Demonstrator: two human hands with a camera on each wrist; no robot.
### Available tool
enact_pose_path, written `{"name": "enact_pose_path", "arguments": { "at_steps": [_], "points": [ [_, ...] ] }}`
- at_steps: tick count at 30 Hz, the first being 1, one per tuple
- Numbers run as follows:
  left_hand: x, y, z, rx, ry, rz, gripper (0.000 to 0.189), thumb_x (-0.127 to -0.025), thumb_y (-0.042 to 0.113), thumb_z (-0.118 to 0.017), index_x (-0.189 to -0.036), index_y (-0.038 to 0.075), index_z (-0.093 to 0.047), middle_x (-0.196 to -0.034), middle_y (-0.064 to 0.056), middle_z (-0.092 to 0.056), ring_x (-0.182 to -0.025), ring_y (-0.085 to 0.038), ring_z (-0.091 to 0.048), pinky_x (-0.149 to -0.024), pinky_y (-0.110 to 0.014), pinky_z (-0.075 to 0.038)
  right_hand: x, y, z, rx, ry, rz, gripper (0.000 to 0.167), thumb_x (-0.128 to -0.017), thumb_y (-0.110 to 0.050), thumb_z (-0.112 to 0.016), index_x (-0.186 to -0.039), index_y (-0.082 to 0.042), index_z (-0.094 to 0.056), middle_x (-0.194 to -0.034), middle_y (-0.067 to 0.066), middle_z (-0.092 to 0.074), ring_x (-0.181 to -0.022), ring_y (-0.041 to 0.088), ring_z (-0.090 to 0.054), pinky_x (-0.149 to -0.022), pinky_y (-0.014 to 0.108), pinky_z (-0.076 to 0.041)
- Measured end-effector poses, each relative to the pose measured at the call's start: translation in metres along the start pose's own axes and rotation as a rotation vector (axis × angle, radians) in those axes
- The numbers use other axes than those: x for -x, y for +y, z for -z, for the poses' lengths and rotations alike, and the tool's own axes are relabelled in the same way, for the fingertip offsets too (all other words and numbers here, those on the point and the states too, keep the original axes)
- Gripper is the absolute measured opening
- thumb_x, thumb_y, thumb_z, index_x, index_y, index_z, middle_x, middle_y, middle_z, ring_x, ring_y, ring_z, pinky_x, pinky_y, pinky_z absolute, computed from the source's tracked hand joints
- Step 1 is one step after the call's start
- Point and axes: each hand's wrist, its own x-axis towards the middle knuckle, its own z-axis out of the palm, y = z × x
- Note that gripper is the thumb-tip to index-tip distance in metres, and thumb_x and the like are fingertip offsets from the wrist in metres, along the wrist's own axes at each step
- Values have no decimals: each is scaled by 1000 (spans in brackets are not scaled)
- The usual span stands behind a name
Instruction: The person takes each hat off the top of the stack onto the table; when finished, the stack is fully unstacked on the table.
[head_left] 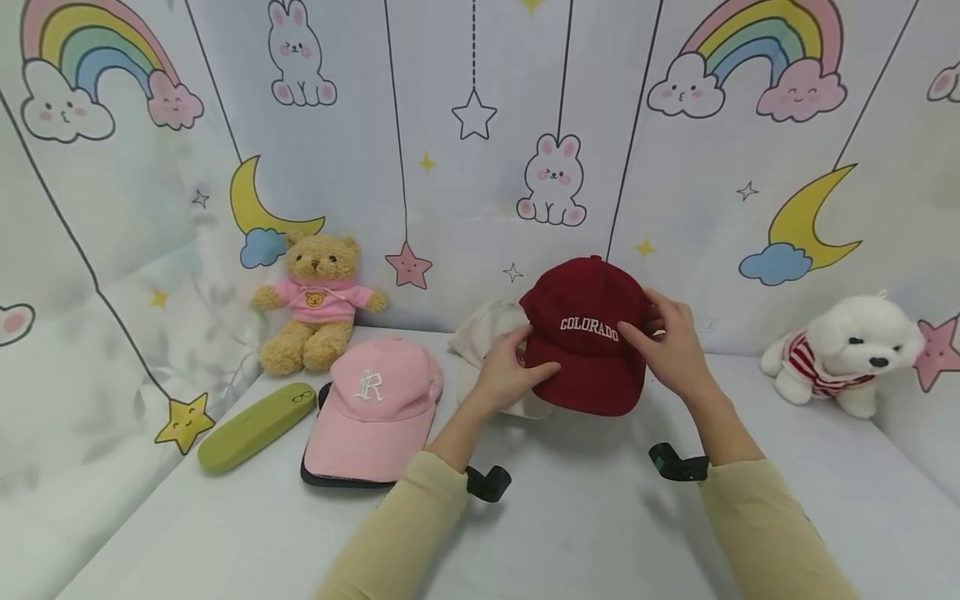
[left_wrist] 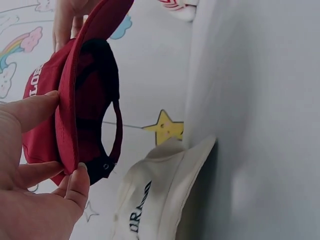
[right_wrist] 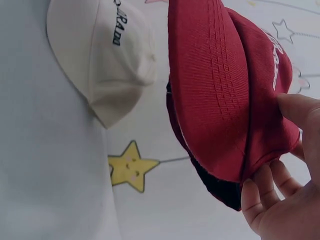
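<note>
A dark red baseball cap (head_left: 581, 300) with COLORADO in white letters is held up between both hands, its brim toward me. My left hand (head_left: 504, 371) pinches the brim's left side, thumb on top and fingers beneath. At the cap's right side my right hand (head_left: 671, 343) grips the crown, thumb on the front and fingers behind. Through the left wrist view the cap's dark inside and back strap show. Behind and below it a cream cap (left_wrist: 160, 195) with dark lettering sits on the white table, partly hidden in the head view.
To the left a pink cap (head_left: 382, 387) lies stacked on a dark cap (head_left: 311, 475), beside a green glasses case (head_left: 255, 429). A teddy bear (head_left: 321, 304) sits against the patterned backdrop. At the right stands a white plush dog (head_left: 847, 354).
</note>
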Motion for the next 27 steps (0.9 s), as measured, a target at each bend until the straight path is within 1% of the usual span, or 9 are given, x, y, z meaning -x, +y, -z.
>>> {"name": "enact_pose_path", "arguments": {
  "at_steps": [3, 10, 16, 19, 23, 27],
  "points": [
    [-2, -1, -9, -8, 0, 11, 71, -89, 24, -78, -148, 1, -47, -134, -14, -53, -108, -24, -57, -83, -30, -53, 2, 6, 5, 9, 8, -16, 56, -100, -16, -64, -149, 1, -42, -128, 24, -43, -99, 23, -51, -73, 11, -43],
    [-6, -6, -30, 33, 0, 40, 71, -89, 22, -79, -148, -1, -47, -136, -15, -51, -111, -26, -58, -86, -31, -53, 8, 20, 10, 19, 16, -62, 57, -101, -19, -63, -151, -2, -41, -128, 24, -45, -100, 23, -51, -71, 11, -44],
    [-7, -9, -47, -4, -14, 78, 71, -90, 24, -78, -148, -3, -46, -141, -18, -49, -115, -27, -55, -94, -33, -51, 14, 34, 14, 38, 21, -109, 57, -102, -23, -61, -151, -2, -40, -125, 24, -50, -101, 24, -51, -71, 12, -43],
    [-8, -10, -56, -35, -23, 85, 72, -90, 25, -78, -147, -4, -46, -141, -20, -49, -117, -28, -55, -96, -35, -49, 18, 42, 15, 35, 25, -139, 56, -103, -23, -60, -150, -1, -41, -121, 24, -54, -102, 24, -51, -71, 11, -43],
    [-7, -12, -63, -86, -24, 82, 71, -89, 25, -78, -145, -5, -48, -141, -21, -51, -122, -30, -54, -100, -36, -47, 23, 51, 14, 20, 18, -185, 56, -103, -24, -60, -150, 0, -41, -120, 25, -54, -102, 27, -53, -69, 11, -46],
    [-7, -16, -68, -111, -37, 82, 70, -89, 24, -78, -144, -7, -48, -142, -22, -51, -129, -32, -50, -105, -38, -43, 25, 58, 12, 11, 11, -204, 57, -103, -23, -60, -151, 1, -39, -121, 26, -52, -103, 33, -56, -69, 10, -46]
  ]
}}
